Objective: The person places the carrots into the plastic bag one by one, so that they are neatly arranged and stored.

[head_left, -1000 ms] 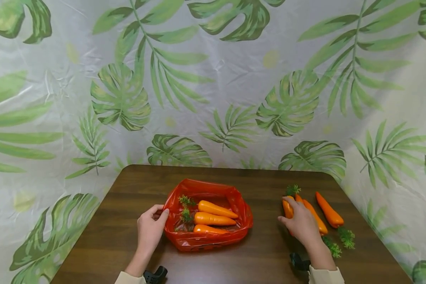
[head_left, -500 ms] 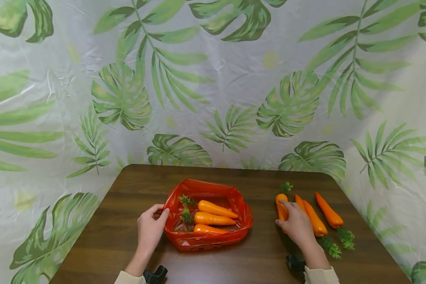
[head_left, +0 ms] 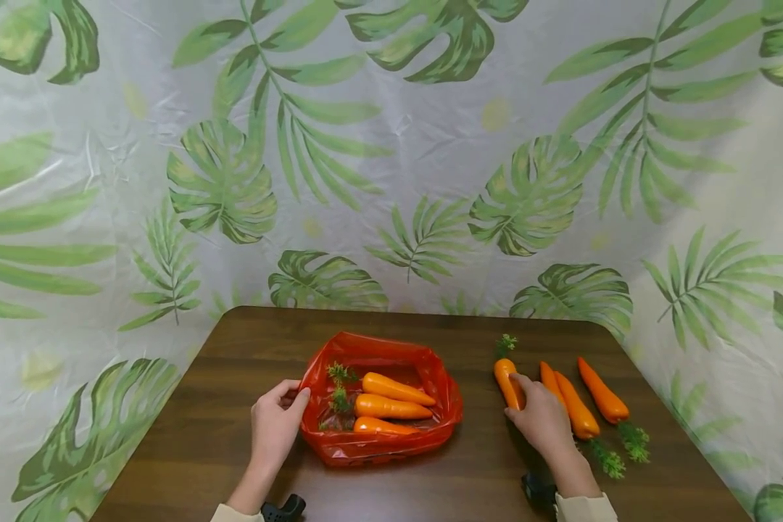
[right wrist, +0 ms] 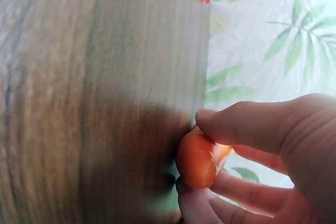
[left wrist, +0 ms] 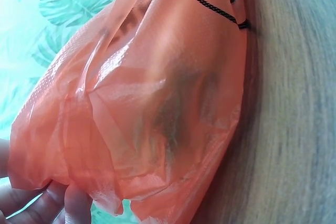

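Note:
In the head view, my left hand (head_left: 274, 428) pinches the left rim of a red plastic bag (head_left: 365, 454) that lies with its mouth spread. Inside it are several orange carrots (head_left: 394, 407) with green leafy tops (head_left: 341, 384). The left wrist view shows fingertips (left wrist: 77, 205) at the edge of the thin bag wall (left wrist: 136, 93). To the right of the bag, my right hand (head_left: 548, 420) grips a carrot (head_left: 506, 377), its green top pointing to the far side. In the right wrist view, the carrot's rounded tip (right wrist: 197, 161) sits between thumb and fingers.
Several more carrots lie at the right of the dark wooden table (head_left: 424, 493), among them a middle one (head_left: 579, 409) and an outer one (head_left: 603, 395), with leafy tops (head_left: 634, 441) toward me. A leaf-patterned curtain (head_left: 404, 145) hangs behind the table.
My right hand has moved left with the carrot, away from the other carrots on the right. The left hand keeps its pinch on the bag rim.

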Available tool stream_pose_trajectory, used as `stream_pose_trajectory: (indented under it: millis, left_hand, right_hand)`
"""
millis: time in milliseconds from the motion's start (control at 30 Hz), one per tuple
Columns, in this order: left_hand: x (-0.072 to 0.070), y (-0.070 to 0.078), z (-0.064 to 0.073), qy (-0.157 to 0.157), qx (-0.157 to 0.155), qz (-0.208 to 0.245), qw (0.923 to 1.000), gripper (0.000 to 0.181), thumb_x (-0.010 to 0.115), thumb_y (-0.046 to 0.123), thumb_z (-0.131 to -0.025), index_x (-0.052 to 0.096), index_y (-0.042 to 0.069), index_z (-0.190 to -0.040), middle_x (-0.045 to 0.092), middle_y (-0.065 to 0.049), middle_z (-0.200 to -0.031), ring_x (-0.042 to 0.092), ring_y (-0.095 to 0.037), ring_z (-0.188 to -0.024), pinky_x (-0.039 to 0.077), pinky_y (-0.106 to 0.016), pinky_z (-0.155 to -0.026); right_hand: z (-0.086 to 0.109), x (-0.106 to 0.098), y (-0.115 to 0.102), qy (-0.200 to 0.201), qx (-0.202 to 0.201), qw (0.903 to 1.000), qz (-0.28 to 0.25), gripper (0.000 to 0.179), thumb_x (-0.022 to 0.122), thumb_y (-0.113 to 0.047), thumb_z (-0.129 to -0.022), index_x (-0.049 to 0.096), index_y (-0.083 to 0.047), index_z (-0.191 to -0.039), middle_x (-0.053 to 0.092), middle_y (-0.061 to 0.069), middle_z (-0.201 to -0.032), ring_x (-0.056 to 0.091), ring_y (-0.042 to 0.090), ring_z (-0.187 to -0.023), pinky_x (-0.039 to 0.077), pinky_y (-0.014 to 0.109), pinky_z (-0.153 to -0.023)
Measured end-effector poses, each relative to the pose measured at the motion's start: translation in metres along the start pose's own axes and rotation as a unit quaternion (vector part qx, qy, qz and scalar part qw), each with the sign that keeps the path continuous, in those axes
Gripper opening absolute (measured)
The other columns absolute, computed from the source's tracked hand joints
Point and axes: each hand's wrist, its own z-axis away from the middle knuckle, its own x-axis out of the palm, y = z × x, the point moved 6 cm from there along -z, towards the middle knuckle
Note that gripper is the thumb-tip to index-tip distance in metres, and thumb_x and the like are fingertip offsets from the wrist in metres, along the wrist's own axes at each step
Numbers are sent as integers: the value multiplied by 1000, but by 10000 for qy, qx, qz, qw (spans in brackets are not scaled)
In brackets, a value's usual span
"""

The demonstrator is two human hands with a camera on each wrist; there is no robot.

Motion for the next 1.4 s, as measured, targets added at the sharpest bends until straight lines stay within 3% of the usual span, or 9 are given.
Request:
stream_pose_trajectory:
  millis: [233,400,767,1167,1400]
  left_hand:
    - [2,-2,0,-40,4,6,10000,5,74,13,-91,78,10,-94,72,-4,-83,63,-17,-72,53,-23,-60]
    - [1,-2,0,6,14,-26,10000,4,75,14,-91,78,11,-92,71,-2,-81,63,-16,-70,53,-23,-59]
    - [0,-3,2,-9,20,-14,10000,5,75,12,-91,78,9,-94,71,-4,-82,63,-18,-70,54,-23,-60]
    - [0,-1,1,19,-35,-39,10000,5,75,14,-91,78,10,-93,71,-3,-82,64,-19,-73,54,-24,-60]
    - [0,-2,0,-62,-69,1,10000,7,74,14,-92,77,9,-96,72,-5,-84,63,-20,-75,53,-23,-61]
  right_hand:
    - [5,-2,-1,-62,130,9999,-1,67,86,-12,-75,59,-6,-136,68,16,-103,59,28,-76,51,49,-68]
    - [5,-1,0,-66,226,9997,30,64,86,-18,-78,60,-7,-135,69,13,-98,56,23,-70,47,42,-60]
    - [7,2,-1,-212,385,9989,134,59,86,-17,-78,65,-2,-130,70,19,-112,57,24,-71,47,42,-61]
    - [7,-5,-4,-238,458,9984,228,53,87,-16,-76,69,-7,-125,71,17,-110,62,28,-74,50,50,-61]
    - [7,-11,-5,-58,380,9990,215,51,86,-15,-77,69,-6,-125,71,18,-106,61,30,-71,48,49,-56]
